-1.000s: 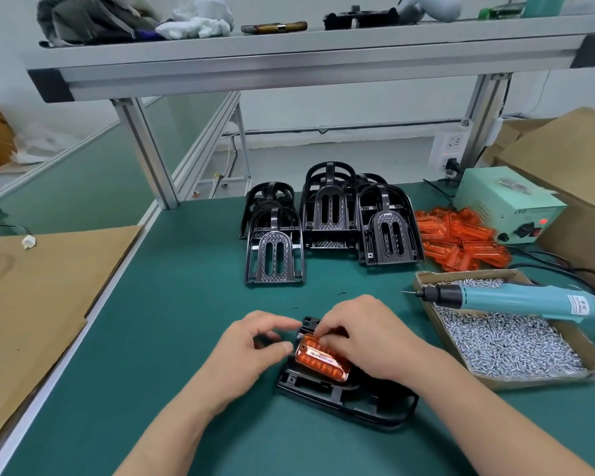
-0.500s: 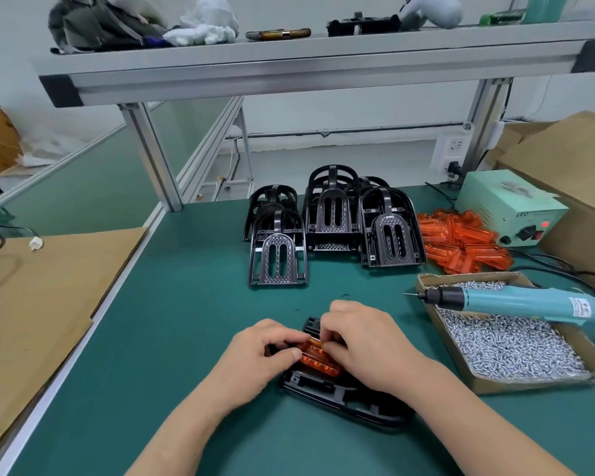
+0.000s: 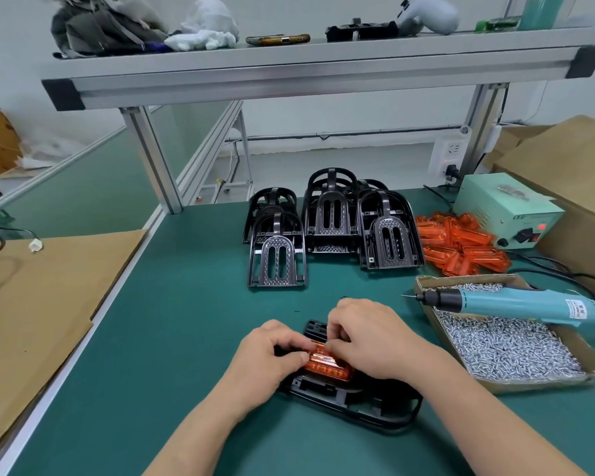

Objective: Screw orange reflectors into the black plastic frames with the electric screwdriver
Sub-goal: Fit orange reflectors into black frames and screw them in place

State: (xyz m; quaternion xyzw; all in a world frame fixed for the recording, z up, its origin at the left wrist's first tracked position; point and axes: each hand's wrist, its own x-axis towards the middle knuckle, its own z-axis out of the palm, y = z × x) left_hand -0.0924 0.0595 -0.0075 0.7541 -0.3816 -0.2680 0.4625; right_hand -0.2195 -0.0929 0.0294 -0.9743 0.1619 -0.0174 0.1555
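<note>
**Both hands on one reflector, seated in a frame**

The orange reflector [image 3: 327,365] sits right between the two hands, on top of a black frame [image 3: 358,403] that lies flat on the green bench mat [image 3: 172,338]. The left hand [image 3: 268,359] has its fingers curled in, with the thumb tip against the reflector's left end, pinching it. The right hand [image 3: 371,341] is curled over the reflector's far side and right end, its fingertips down on the orange plastic. The frame sticks out below the right wrist and beyond the knuckles of both hands.

Just off to the right of the right hand stands a cardboard box [image 3: 529,386] full of small silver screws [image 3: 509,348]. The electric screwdriver [image 3: 516,304] lies across the box, its bit pointing toward the hands, and neither hand touches it. Beyond the hands are stacks of black frames [image 3: 334,218], with a loose heap of orange reflectors [image 3: 461,242] to their right, beside a pale green power unit [image 3: 505,211].
</note>
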